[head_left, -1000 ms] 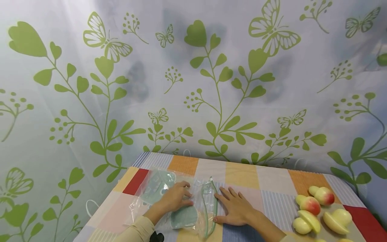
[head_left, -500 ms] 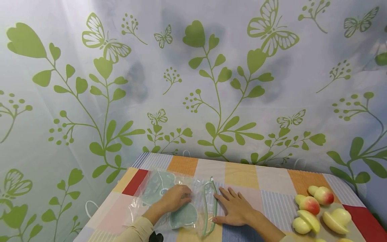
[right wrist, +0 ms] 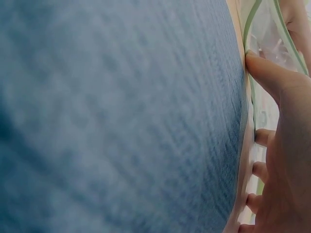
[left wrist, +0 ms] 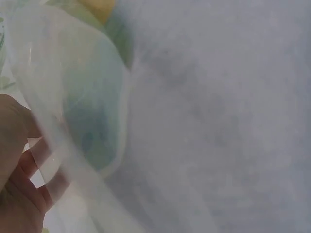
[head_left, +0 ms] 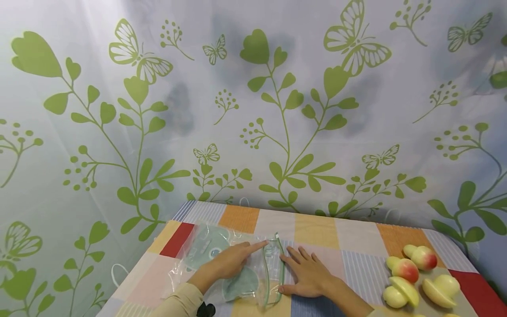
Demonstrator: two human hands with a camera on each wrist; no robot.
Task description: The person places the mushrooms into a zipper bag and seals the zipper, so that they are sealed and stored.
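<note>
A clear plastic zip bag (head_left: pixel 233 233) with pale green printed patches lies on the table, its green-edged mouth (head_left: pixel 282 268) gaping a little towards the right. Across the bag rests my left hand (head_left: pixel 227 263), index finger stretched to the near-left green strip of the mouth. In the left wrist view, film of the bag (left wrist: pixel 95 97) covers some fingers of the left hand (left wrist: pixel 22 165). My right hand (head_left: pixel 310 273) lies flat with spread fingers on the cloth, its thumb and fingertips at the right green strip. The right wrist view shows that thumb (right wrist: pixel 267 73) touching the green edge.
Several toy fruit pieces, pale yellow and red-tipped (head_left: pixel 408 269), sit on a grey board (head_left: pixel 467 304) at the right. A checked cloth (head_left: pixel 317 229) covers the table. Behind it hangs a leaf-patterned curtain (head_left: pixel 222 110). A small black object (head_left: pixel 206 309) lies by the left wrist.
My left hand's fingers drew in, then its index finger stretched out right to the bag's mouth. The green strips shifted slightly. My right hand stays in place.
</note>
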